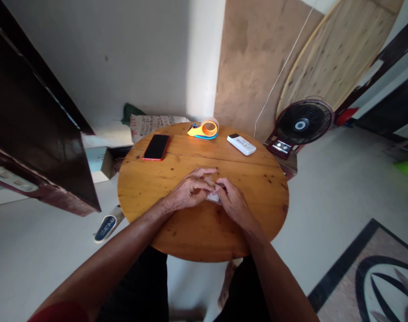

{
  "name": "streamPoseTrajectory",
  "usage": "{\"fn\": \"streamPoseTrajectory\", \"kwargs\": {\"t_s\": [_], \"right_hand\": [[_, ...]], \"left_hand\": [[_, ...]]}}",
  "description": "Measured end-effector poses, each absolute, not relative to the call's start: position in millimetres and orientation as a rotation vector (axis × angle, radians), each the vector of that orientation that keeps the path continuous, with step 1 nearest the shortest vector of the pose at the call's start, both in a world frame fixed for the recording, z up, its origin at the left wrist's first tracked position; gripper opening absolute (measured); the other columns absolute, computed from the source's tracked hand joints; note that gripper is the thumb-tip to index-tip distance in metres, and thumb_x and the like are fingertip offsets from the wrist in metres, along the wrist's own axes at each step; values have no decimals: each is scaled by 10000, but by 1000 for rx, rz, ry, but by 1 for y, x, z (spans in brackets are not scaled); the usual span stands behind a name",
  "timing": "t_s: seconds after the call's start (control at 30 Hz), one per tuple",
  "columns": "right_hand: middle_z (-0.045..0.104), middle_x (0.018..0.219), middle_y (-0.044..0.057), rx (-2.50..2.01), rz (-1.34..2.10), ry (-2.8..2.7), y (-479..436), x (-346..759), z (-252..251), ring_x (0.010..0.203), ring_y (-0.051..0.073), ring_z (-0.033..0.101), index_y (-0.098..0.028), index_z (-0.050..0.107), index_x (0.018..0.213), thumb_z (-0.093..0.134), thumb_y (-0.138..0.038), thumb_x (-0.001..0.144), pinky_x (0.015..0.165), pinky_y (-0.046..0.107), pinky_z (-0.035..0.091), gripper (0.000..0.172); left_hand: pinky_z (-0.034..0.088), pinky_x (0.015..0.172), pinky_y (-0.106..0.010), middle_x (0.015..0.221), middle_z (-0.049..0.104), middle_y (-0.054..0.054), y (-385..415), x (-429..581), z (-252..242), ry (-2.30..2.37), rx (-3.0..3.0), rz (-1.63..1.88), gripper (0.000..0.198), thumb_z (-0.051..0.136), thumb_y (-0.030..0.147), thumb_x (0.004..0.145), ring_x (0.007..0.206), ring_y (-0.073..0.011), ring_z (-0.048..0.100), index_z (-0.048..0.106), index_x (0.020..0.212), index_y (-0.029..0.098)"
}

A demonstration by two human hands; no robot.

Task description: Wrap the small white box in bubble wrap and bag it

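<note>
Both hands meet over the middle of the round wooden table [197,241], around a small whitish, flat-looking piece [213,197]. My left hand [192,190] holds it from the left, its thumb and a finger closed on it and another finger stretched out past it. From the right, my right hand [233,200] pinches the upper right edge between thumb and bent forefinger. Fingers cover much of the piece, so its exact kind cannot be made out.
Toward the table's far side lie a red-edged phone [156,147], an orange tape dispenser [204,129] and a white remote-like device [241,144]. A dark fan [301,125] stands beyond the right edge. A slipper [107,226] lies on the floor at left.
</note>
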State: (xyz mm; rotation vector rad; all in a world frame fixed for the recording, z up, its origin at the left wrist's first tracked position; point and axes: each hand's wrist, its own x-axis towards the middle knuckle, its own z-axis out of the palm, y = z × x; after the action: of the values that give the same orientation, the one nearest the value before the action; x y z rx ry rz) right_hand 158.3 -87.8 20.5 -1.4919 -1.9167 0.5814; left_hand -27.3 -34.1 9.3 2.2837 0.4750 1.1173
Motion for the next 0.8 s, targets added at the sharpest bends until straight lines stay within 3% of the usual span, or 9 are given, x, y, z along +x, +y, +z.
{"fn": "streamPoseTrajectory", "kwargs": {"t_s": [0.2,0.4,0.6,0.8], "right_hand": [[667,1056,68,-1500,588,-1868,-88,160,17,928,205,620,-217,508,1180,406,-317,926,817,318,444,291],[652,1147,69,-1451,636,-1889,-88,162,17,1014,217,610,-236,498,1253,403,-324,932,876,337,441,346],[656,1116,63,-1451,620,-1898,-88,162,18,973,208,611,-231,520,1214,394,-331,937,849,329,445,320],[644,1138,78,-1471,618,-1907,-88,162,18,1004,216,604,-221,514,1192,393,-319,935,860,338,439,300]], "left_hand": [[455,958,-373,1270,550,-107,-36,-27,12,721,1928,1178,205,605,136,736,1150,-235,544,698,917,164],[495,746,-269,1159,599,-87,-34,-25,12,766,1430,859,600,696,232,703,903,-169,608,504,1269,182],[459,736,-250,1008,641,-62,-35,-25,12,631,1353,782,507,721,314,738,847,-147,601,555,1195,169],[450,750,-251,991,630,-49,-31,-23,5,619,1302,800,477,758,335,705,838,-134,597,584,1113,158]]}}
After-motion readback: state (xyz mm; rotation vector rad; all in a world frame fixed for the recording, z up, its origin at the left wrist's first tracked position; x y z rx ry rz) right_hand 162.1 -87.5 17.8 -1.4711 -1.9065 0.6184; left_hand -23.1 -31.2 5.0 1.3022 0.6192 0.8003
